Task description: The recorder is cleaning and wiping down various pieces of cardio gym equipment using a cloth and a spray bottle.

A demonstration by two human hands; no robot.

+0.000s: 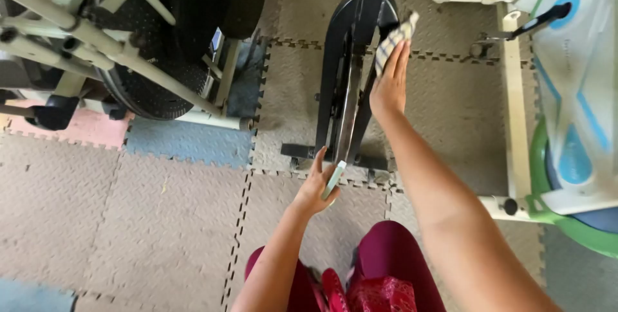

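The floor [161, 222] is a spread of interlocking foam mats, grey-brown and stippled, with toothed seams; one blue tile [187, 141] lies left of centre and a pink one [84, 128] at the far left. The widest open room is the near-left stretch of mat. Far left stands a cream-framed machine [129, 48] with a big black perforated disc. At the right edge a white, green and blue exercise machine [573, 106] rests on a pale rail, leaving only a narrow strip of floor between it and the middle. In the middle far stands a black exercise bike [344, 74], slim steel frame and thin flywheel, its base bar crossing a mat seam.

The right hand [389, 83] reaches far, fingers extended flat, pressing a checked cloth [394, 40] against the bike's frame on its right side; the cloth sits under and beyond the fingertips. The left hand [315, 186], nearer, curls loosely around a small pale green object [333, 180], slim and elongated, just before the bike's base. Dark red clothing [380, 280] shows at the near edge.
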